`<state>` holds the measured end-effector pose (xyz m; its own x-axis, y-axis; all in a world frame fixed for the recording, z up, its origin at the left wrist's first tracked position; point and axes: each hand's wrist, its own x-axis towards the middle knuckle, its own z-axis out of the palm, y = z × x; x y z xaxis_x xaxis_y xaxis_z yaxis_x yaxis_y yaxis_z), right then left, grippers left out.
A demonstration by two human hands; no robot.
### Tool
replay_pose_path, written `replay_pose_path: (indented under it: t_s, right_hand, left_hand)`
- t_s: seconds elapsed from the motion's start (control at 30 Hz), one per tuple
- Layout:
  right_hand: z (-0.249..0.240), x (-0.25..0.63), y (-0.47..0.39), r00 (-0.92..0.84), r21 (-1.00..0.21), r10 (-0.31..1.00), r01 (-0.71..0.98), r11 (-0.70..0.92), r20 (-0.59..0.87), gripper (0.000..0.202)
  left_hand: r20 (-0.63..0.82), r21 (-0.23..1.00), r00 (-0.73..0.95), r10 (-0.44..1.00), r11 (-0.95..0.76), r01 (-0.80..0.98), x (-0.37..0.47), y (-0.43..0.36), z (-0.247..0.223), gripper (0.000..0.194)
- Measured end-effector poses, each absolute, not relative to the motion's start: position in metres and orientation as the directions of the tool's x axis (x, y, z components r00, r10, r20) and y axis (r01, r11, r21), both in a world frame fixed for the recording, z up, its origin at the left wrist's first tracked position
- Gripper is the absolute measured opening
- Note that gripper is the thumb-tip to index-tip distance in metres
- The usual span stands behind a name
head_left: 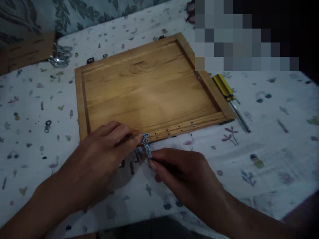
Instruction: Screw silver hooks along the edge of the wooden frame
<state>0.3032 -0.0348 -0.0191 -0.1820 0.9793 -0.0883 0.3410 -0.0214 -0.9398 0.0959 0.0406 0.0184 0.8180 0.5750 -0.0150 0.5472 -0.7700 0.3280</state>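
Note:
A framed wooden panel [149,86] lies flat on the patterned cloth. At its near edge sits a small metal hinge-like fitting [147,146], its upper end on the frame and its arm extending past the edge. Fingertips of my left hand [107,146] press the fitting's upper end against the wood. My right hand [184,172] pinches the lower end of the arm between thumb and fingers. Small dark holes dot the frame strip right of the fitting. Another shiny metal piece [137,155] shows partly beneath the edge, between my hands.
A screwdriver with a yellow handle [223,87] lies right of the panel. Clear plastic with shiny metal parts [59,56] rests at the back left, beside brown cardboard [27,51]. Small dark fittings [90,60] show along the panel's far edge. The upper right is pixelated.

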Motion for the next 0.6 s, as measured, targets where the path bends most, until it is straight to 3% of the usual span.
replay_pose_path:
  t_s: [0.6]
  right_hand:
    - [-0.0165, 0.3021, -0.0323, -0.162, -0.974, 0.976, 0.193, -0.116, -0.148, 0.017]
  left_hand:
    - [-0.014, 0.278, 0.833, 0.553, -0.798, 0.534, 0.0961, 0.0394, 0.0170, 0.040]
